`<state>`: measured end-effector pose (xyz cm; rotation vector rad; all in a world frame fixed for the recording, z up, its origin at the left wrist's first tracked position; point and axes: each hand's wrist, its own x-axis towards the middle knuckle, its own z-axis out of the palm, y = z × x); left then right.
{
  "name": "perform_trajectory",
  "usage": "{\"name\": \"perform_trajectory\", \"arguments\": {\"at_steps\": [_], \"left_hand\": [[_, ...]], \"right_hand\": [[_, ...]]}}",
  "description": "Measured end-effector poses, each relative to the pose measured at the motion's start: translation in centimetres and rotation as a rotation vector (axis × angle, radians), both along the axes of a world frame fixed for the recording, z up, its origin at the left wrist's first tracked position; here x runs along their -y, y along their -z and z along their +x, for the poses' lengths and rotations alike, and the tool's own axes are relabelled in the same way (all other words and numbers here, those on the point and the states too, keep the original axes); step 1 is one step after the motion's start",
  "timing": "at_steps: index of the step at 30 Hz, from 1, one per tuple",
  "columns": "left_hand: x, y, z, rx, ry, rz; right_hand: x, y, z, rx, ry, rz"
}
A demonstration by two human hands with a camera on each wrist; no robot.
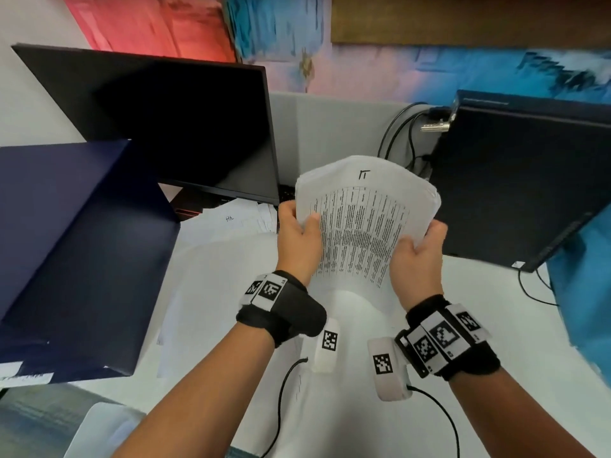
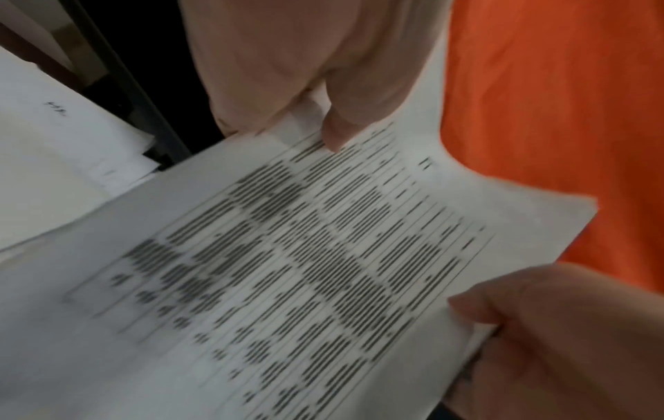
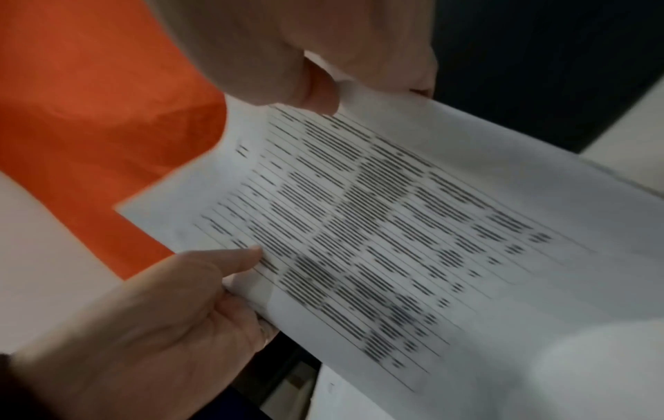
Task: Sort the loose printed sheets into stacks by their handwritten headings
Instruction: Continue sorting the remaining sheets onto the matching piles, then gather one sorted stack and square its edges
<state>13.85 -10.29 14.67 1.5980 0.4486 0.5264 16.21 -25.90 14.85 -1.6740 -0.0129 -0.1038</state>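
A thick stack of printed sheets (image 1: pixel 363 219) is held up above the desk, its top page a table of text with the handwritten heading "IT" near the far edge. My left hand (image 1: pixel 299 226) grips the stack's left edge, thumb on the top page. My right hand (image 1: pixel 420 242) grips the right edge the same way. In the left wrist view the left thumb (image 2: pixel 337 133) presses on the printed page (image 2: pixel 305 270). The right wrist view has the right thumb (image 3: pixel 319 88) on the same page (image 3: pixel 395 241). Another sheet pile with a handwritten heading (image 1: pixel 229 219) lies on the desk to the left.
More white sheets (image 1: pixel 215 276) are spread on the desk below the hands. A dark monitor (image 1: pixel 165 127) stands at the back left, a dark blue box (image 1: pixel 66 242) at the left, and a black computer tower (image 1: pixel 522 176) with cables at the right.
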Motion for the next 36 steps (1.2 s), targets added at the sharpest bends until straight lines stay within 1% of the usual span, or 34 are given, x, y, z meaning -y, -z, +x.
{"name": "perform_trajectory", "arguments": {"at_steps": [2,5,7,9,12,16,19,24,28,31,32,35,36], "left_hand": [[0.1,1.8,-0.1,-0.059,0.030,-0.004],[0.2,2.9,-0.5,-0.131,0.067,0.006],[0.2,2.6,-0.7,-0.155,0.069,0.005],[-0.2,1.7,-1.3,-0.152,0.057,-0.023],[-1.5,0.1,-3.2,-0.111,0.052,-0.055],[-4.0,-1.3,-7.0,-0.071,0.025,-0.043],[-5.9,-2.2,-10.2,-0.067,-0.047,-0.021],[-9.4,-3.3,-16.5,-0.120,-0.166,0.014],[-11.9,-3.7,-22.1,-0.139,-0.298,-0.039],[-13.5,-3.8,-26.4,-0.145,-0.396,-0.114],[-14.2,-3.7,-27.8,-0.171,-0.430,-0.103],[-16.5,-3.2,-32.1,-0.273,-0.510,0.013],[-17.3,-2.9,-33.4,-0.288,-0.538,0.011]], "right_hand": [[0.0,1.4,0.0,-0.066,-0.015,-0.024],[0.0,2.6,-0.2,-0.117,-0.013,-0.048],[0.2,2.5,-0.1,-0.102,-0.007,-0.047],[0.5,1.8,0.2,-0.045,-0.039,-0.030],[0.5,-0.1,0.8,0.022,-0.125,-0.015],[-0.8,-2.0,1.2,0.086,-0.309,-0.094],[-3.0,-2.0,0.3,0.051,-0.446,-0.089],[-7.5,-1.3,-3.2,-0.004,-0.682,-0.105],[-11.3,-1.5,-7.1,-0.085,-0.803,0.007],[-14.3,-1.4,-10.6,-0.156,-0.896,0.071],[-15.2,-1.3,-11.7,-0.179,-0.924,0.081],[-18.2,-0.7,-15.4,-0.234,-1.005,0.082],[-19.1,-0.4,-16.6,-0.244,-1.030,0.073]]}}
